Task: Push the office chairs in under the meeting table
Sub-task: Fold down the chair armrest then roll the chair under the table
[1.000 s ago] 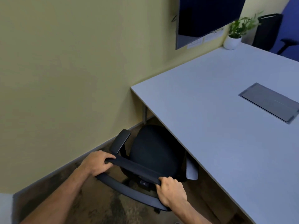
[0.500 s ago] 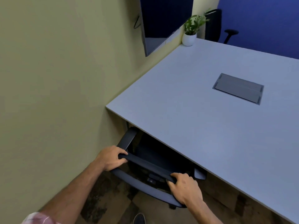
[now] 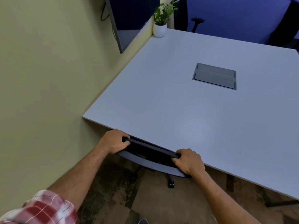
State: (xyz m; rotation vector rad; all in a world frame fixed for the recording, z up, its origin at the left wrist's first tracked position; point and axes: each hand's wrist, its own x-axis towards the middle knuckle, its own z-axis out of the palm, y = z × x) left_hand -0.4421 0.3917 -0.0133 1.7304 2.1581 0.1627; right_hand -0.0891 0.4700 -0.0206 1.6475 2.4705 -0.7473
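Observation:
A black office chair (image 3: 149, 156) stands at the near edge of the pale grey meeting table (image 3: 186, 113), beside the wall. Its seat and armrests are hidden under the tabletop; only the top of its backrest and one caster (image 3: 171, 184) show. My left hand (image 3: 114, 141) is closed around the left end of the backrest's top bar. My right hand (image 3: 188, 160) is closed around the right end. Both hands sit right at the table's edge.
A yellow-green wall runs close on the left with a dark screen (image 3: 127, 21) mounted on it. A potted plant (image 3: 160, 25) stands at the table's far corner. A grey cable hatch (image 3: 214, 76) is set into the tabletop. Two other black chairs (image 3: 182, 13) (image 3: 284, 31) stand beyond the far edge.
The chair has rolled forward under the table: its seat and armrests, visible before, are now hidden. Both hands kept their grip and moved up to the table edge.

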